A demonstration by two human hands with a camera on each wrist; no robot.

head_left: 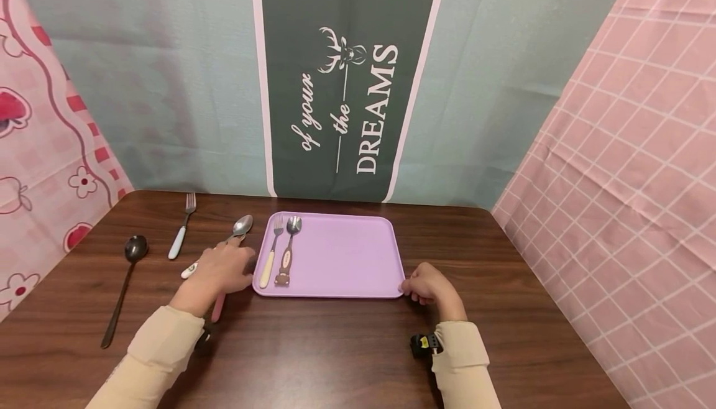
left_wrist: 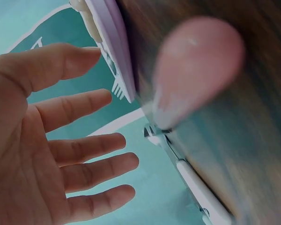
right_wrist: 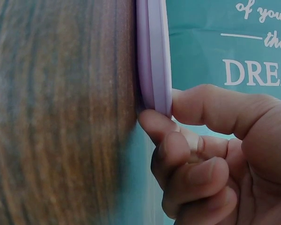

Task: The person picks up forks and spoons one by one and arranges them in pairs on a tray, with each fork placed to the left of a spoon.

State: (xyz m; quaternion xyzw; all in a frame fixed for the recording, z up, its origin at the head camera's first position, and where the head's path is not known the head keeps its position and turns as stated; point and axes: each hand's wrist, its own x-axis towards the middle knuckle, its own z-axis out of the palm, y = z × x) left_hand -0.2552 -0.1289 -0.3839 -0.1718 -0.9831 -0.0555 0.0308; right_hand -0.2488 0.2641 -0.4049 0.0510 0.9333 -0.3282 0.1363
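Right grip (head_left: 427, 283): your thumb and index finger pinch the near right corner of the light-purple, rectangular, plastic-looking tray (head_left: 347, 260); the other fingers curl beside it. The tray lies flat, extending left and away from this grip.

Left grip (head_left: 222, 267): fingers extended and spread, holding nothing, just outside the tray's left edge; you cannot tell whether the thumb touches the rim. Below it lies a utensil with a pink, rounded handle (head_left: 218, 307), its head hidden.

On the tray, just right of your left grip: a metal fork with a cream-yellow handle (head_left: 268, 270), then a metal spoon with a brown, bear-shaped handle (head_left: 284, 267).

Past your left fingertips: the bowl of a metal spoon with a white, patterned handle (head_left: 242, 225). Farther left: a metal fork with a pale-blue handle (head_left: 178, 243), then a long black spoon (head_left: 124, 291). All rest on the dark-brown, wood-grained worktop (head_left: 335, 353).
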